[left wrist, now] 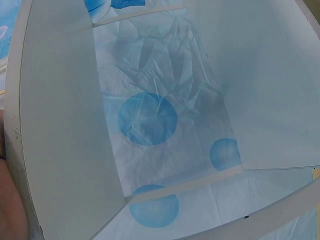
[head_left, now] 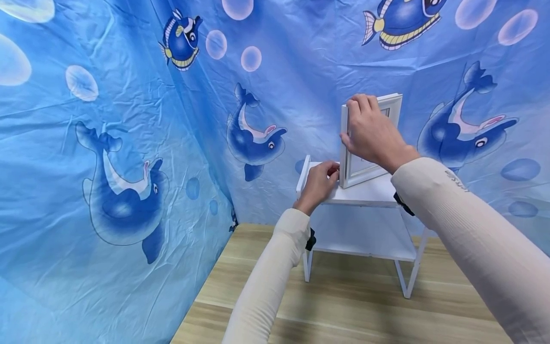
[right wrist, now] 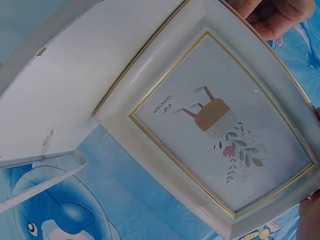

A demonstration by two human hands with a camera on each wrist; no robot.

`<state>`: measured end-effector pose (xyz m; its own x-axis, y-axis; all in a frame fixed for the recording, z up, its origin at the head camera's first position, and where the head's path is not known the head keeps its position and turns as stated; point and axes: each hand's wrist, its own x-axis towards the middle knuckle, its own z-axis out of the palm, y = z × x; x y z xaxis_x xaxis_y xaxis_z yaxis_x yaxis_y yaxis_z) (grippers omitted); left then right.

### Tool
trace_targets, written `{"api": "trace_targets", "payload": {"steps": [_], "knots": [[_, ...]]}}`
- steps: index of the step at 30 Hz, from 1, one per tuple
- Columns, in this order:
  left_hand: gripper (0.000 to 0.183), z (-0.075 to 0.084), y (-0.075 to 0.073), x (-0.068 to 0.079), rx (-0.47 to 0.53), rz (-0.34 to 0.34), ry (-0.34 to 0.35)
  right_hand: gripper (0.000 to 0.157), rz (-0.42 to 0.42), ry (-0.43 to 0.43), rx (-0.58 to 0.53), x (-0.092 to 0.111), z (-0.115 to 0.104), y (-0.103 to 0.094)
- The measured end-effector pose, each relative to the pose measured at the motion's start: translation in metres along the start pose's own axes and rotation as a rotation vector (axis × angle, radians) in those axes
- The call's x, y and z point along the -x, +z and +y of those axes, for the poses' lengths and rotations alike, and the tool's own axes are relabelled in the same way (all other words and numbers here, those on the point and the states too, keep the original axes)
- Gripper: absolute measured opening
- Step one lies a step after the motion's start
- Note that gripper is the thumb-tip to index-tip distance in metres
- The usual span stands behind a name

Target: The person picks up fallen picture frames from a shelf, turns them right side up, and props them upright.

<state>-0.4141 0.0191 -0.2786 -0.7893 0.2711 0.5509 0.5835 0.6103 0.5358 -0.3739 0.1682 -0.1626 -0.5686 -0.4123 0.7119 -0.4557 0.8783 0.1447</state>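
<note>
A white picture frame (head_left: 353, 179) stands upright on a small white table (head_left: 380, 187), turned at an angle. In the right wrist view the picture frame (right wrist: 160, 167) shows a gold inner border and a print of a potted plant with a size label. My right hand (head_left: 375, 131) grips its upper left corner, fingers over the top and thumb on the side edge. Low down at the frame's left edge is my left hand (head_left: 320, 184), its fingers curled and pinching there, tips partly hidden behind the frame. The left wrist view mostly shows the table's underside (left wrist: 65, 120).
Below the tabletop the table has a lower shelf (head_left: 361, 231) and thin white legs (head_left: 406, 277). A blue sea-print curtain (head_left: 129, 286) hangs to the left and behind. The floor (head_left: 343, 306) is wood-patterned.
</note>
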Motion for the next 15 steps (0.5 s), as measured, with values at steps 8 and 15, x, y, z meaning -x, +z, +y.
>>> {"api": "trace_targets", "payload": {"steps": [8,15], "knots": [[0.023,0.0002,0.0000,-0.0006,-0.002,0.008,0.007,0.060,0.002,0.013,-0.008,-0.0014,0.0003,-0.0005],[0.023,0.0002,-0.0001,-0.0005,0.002,0.005,0.002,0.059,-0.010,0.016,-0.023,-0.0009,0.0015,-0.0012]]}}
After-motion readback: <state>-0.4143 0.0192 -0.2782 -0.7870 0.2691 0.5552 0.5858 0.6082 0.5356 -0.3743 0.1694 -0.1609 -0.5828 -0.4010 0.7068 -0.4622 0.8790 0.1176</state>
